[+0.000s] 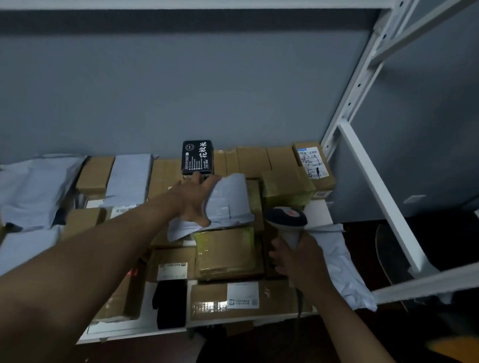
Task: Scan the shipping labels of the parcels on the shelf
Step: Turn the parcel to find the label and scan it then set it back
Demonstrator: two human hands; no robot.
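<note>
Among parcels crowding the shelf [166, 325], our left hand [196, 199] spreads wide, flat on a grey mailer bag [228, 201] beside a black box [198, 157]; our right hand [298, 260] wraps the scanner [285, 222]. Labelled cartons [250, 299] lie nearest us. How many labels are already scanned we cannot tell; many parcels look left.

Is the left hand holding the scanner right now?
No, the scanner is gripped in the right hand, while the left hand rests on a grey mailer bag.
</note>
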